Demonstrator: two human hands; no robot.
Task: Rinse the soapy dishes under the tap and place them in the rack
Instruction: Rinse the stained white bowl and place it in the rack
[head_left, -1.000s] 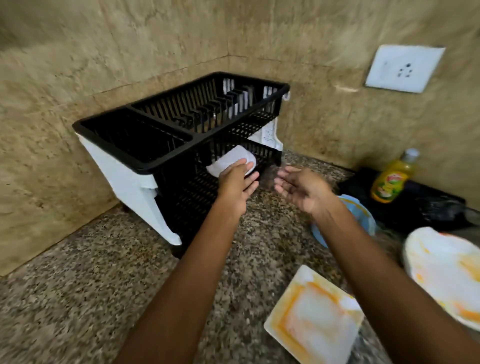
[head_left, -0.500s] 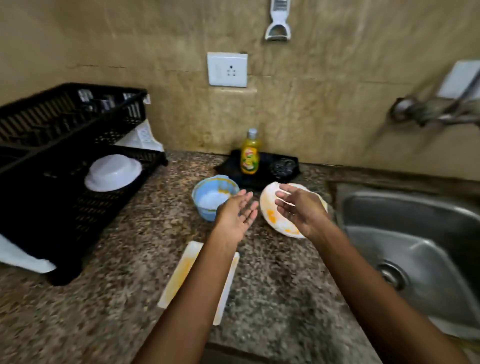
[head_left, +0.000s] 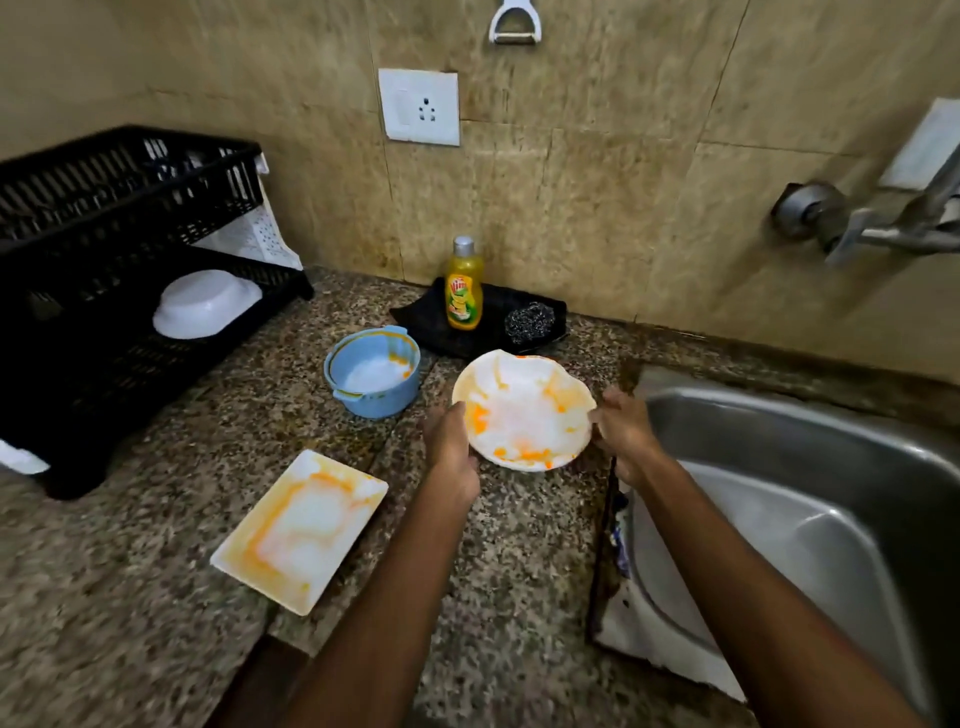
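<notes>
Both hands, apart in the air half a second ago, now grip the round plate (head_left: 524, 408): left hand (head_left: 451, 446) on its left rim, right hand (head_left: 622, 428) on its right rim. Plate sits on the counter (head_left: 156, 597) beside the sink (head_left: 831, 499), orange-smeared. Blue bowl (head_left: 374, 371) and rectangular plate (head_left: 301, 530) lie left; white bowl (head_left: 205, 304) rests in the rack (head_left: 104, 208).

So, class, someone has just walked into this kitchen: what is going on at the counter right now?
A person is washing up. Both hands, the left hand and the right hand, hold the rim of a round white plate smeared with orange, beside the steel sink. A soiled rectangular plate and a blue bowl wait on the counter. One white bowl already sits upside down in the black rack.
</notes>
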